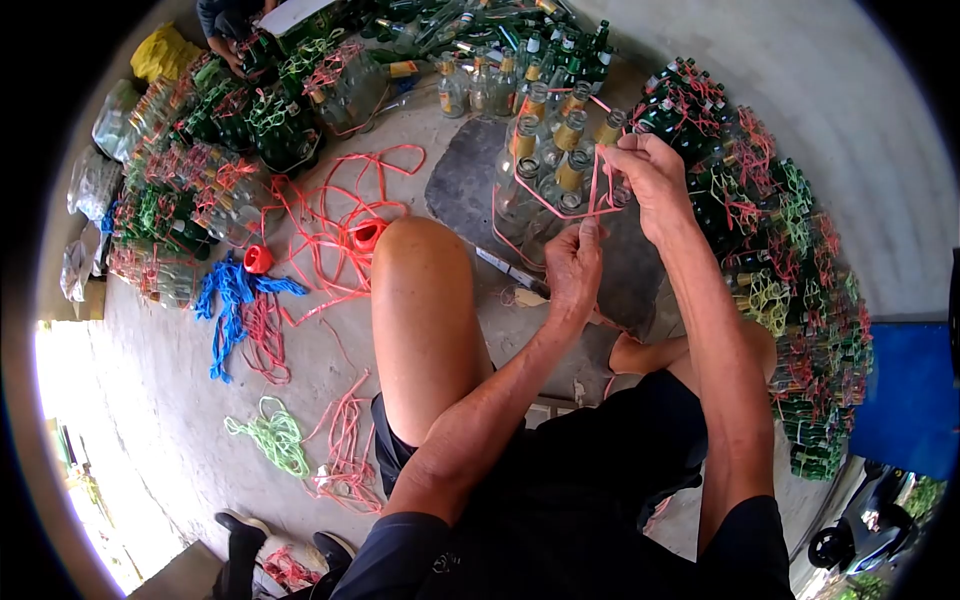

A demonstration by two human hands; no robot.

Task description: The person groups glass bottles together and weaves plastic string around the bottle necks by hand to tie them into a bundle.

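Note:
A cluster of clear glass bottles (568,178) with gold neck labels stands upright on a dark slab (465,170) in front of me. Pink plastic string (545,203) runs around the bottles and up to my hands. My left hand (575,268) is closed on the string at the near side of the cluster. Higher and to the right, my right hand (645,170) pinches the same string beside the bottle necks. Both hands are close together, and the string is stretched between them.
Tied bundles of green bottles (700,120) curve along the right wall; more bundles (230,190) stand at the left. Pink string (330,235), a blue cloth bundle (232,300) and green string (275,437) lie on the floor. Another person's hand (232,58) touches bottles at top left.

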